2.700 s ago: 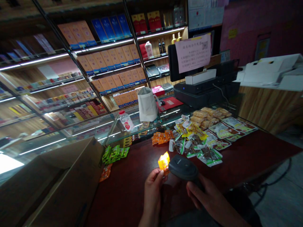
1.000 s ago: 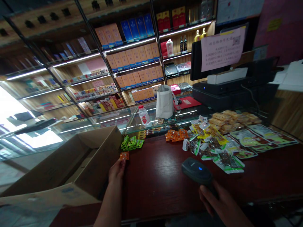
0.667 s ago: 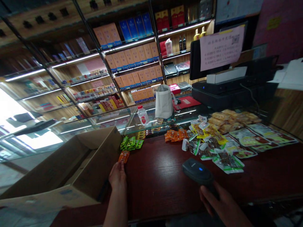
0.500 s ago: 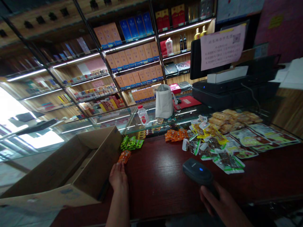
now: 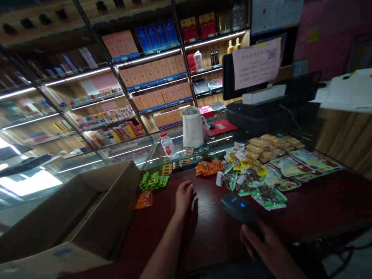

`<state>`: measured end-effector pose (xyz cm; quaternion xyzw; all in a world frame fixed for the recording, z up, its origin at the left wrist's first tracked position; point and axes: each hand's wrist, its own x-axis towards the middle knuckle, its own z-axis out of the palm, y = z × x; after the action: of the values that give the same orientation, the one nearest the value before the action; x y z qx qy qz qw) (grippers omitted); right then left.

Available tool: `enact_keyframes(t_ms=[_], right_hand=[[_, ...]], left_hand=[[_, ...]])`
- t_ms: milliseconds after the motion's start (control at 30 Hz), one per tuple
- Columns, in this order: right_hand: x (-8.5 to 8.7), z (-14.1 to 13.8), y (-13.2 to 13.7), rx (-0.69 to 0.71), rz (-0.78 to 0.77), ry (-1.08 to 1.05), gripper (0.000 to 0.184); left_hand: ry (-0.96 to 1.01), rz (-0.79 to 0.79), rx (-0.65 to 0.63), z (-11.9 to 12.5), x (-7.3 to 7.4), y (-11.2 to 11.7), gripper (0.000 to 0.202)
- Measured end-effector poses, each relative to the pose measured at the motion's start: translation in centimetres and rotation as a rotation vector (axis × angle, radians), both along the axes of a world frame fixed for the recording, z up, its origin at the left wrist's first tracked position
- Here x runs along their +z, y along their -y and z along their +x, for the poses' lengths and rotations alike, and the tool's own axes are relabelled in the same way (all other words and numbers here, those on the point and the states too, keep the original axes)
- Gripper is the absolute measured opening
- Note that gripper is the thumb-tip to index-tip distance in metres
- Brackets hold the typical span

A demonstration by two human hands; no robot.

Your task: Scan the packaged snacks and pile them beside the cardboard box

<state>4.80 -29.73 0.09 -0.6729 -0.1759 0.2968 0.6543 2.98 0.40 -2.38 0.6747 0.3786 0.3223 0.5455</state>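
My left hand (image 5: pixel 183 195) is above the middle of the dark red counter, its fingers loosely bent and nothing visible in them. Ahead of it and to the right is a heap of orange snack packets (image 5: pixel 209 167). To its left, by the box, are other orange packets (image 5: pixel 144 199), with green snack packets (image 5: pixel 153 181) just behind. My right hand (image 5: pixel 260 240) grips a black handheld barcode scanner (image 5: pixel 238 207) by its handle, a blue light lit on top. The scanner's head points toward bagged snacks with green edges (image 5: pixel 269 195) and yellow packets (image 5: pixel 245 159).
An open cardboard box (image 5: pixel 95 228) stands at the left. Behind the counter are a plastic bottle (image 5: pixel 167 145), a white bag (image 5: pixel 193 128) and a monitor (image 5: pixel 228 77). Wrapped pastries (image 5: pixel 267 145) and flat bags (image 5: pixel 302 162) lie to the right.
My left hand has left the orange packets beside the box and moved right over the counter. Those packets stay by the box. My right hand keeps holding the scanner; the view has shifted slightly.
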Motion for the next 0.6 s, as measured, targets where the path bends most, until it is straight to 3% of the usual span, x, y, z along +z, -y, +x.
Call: enact_keyframes(t_ms=[133, 267, 433, 600], right_hand=[[0.3, 0.1, 0.7, -0.026, 0.002, 0.016, 0.060], [0.9, 0.1, 1.7, -0.015, -0.011, 0.010, 0.065], [1.7, 0.4, 2.6, -0.066, -0.043, -0.007, 0.069], [0.7, 0.8, 2.6, -0.080, 0.040, -0.038, 0.064]], left_hand=[[-0.225, 0.259, -0.055, 5.7, 1.1, -0.3, 0.028], [-0.471, 0.430, -0.023, 9.6, 2.4, -0.7, 0.043], [-0.680, 0.497, -0.012, 11.8, 2.8, -0.7, 0.047], [-0.697, 0.499, 0.015, 12.3, 2.6, -0.8, 0.046]])
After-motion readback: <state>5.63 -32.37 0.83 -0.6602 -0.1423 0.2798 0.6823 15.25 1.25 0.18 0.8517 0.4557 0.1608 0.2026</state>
